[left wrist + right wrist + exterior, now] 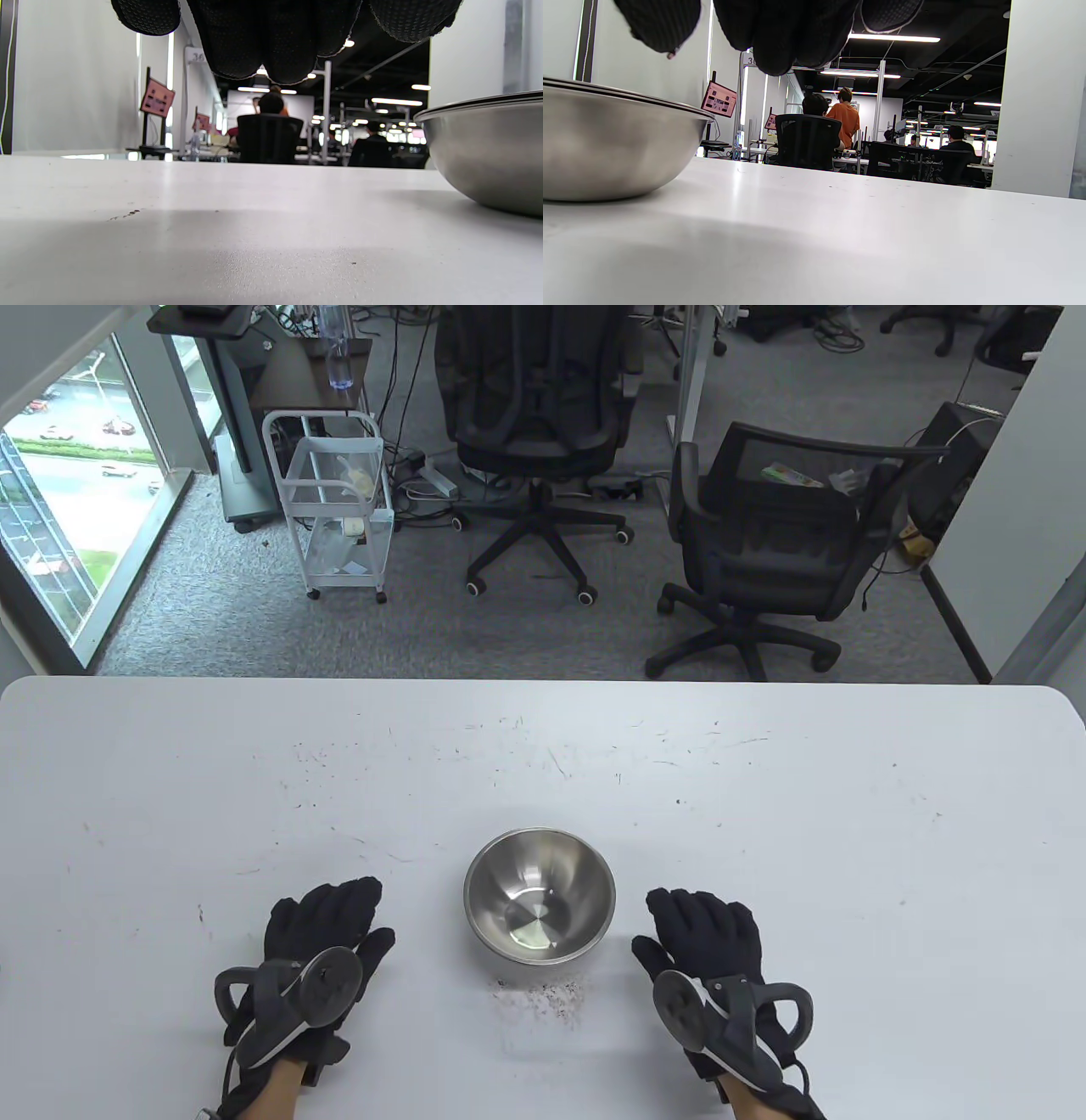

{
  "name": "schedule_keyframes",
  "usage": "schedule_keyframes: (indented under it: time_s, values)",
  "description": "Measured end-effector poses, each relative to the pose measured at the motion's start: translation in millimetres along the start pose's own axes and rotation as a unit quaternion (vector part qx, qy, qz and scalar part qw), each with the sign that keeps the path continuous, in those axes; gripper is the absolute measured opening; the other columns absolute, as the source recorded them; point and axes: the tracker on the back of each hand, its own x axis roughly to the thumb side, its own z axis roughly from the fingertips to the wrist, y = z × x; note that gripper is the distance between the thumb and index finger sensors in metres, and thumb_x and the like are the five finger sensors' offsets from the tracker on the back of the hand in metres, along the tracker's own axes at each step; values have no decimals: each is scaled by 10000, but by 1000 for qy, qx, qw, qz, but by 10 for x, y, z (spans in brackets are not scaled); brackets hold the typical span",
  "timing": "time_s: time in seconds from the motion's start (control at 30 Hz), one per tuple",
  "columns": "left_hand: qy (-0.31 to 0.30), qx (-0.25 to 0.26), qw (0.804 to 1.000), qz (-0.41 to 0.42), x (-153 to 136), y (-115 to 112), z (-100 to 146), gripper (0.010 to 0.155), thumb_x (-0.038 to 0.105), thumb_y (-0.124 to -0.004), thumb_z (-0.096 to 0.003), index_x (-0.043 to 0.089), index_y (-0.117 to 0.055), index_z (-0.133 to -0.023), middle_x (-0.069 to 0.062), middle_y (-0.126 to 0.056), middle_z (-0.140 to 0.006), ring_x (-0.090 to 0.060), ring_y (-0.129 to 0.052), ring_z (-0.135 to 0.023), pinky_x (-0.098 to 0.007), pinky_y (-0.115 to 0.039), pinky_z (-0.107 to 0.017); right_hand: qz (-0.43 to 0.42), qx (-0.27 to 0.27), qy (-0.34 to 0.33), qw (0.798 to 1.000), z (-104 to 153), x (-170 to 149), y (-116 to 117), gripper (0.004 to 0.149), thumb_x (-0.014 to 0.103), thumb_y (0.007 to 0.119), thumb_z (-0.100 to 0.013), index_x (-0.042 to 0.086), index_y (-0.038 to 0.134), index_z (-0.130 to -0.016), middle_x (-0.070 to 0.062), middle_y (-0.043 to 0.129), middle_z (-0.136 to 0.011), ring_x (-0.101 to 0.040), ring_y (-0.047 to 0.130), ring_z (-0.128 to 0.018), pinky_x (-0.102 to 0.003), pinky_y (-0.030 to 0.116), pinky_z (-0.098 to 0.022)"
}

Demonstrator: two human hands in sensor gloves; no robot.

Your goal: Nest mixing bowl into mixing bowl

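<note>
White scuffed table (764,814): steel mixing bowl (540,895), double rim suggesting nested pair, upright between left hand (318,959) and right hand (708,959); both flat, fingers released, likely resting.

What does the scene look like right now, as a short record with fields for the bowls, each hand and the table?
bowls: steel mixing bowl upright; the wrist views show a doubled rim line, suggesting two bowls already nested
left hand: left hand flat on the table, left of the bowl, apart from it
right hand: right hand flat on the table, right of the bowl, apart from it
table: white table, scuffed, dark specks in front of the bowl
</note>
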Motion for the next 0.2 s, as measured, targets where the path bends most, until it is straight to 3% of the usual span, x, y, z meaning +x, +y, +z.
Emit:
schedule_keyframes:
  time_s: [0.2]
  values:
    - [1,-5,1000,-2,-1,-5,-10,668,617,-655,-512,366,-620,-1131,68,-799,-1131,-245,-771,-1056,-610,-599,-772,-9,6,5,1000,1,-36,5,590,565,784,-449,313,750,-981,37,884,-972,-257,860,-910,-560,635,-706]
